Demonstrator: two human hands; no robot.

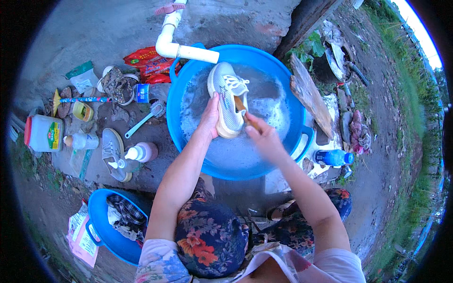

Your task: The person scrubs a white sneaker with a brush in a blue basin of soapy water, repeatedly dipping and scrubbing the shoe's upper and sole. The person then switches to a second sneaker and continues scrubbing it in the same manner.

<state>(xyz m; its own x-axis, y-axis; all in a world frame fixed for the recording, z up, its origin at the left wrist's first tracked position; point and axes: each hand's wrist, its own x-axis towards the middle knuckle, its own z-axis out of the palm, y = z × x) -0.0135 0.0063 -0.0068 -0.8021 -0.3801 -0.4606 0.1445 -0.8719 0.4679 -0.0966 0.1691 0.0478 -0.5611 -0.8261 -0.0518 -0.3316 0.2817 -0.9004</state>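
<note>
A grey-white lace-up sneaker (229,106) is held over a large blue basin (174,118) of sudsy water. My left hand (212,117) grips it along the left side of the sole, with the toe pointing away from me. In my right hand (261,131) is a brown wooden-handled brush (241,107), its far end inside the shoe's opening. The brush head is hidden by the shoe. My right hand is slightly blurred. Above the basin's far rim ends a white pipe (198,53).
To the left stand a second sneaker (113,150), squeeze bottles (143,152), a long-handled brush (145,120) and a lidded plastic tub (43,134). A blue bucket (94,212) of clothes sits near left. Right of the basin are a wooden plank (311,94) and a blue bottle (332,157).
</note>
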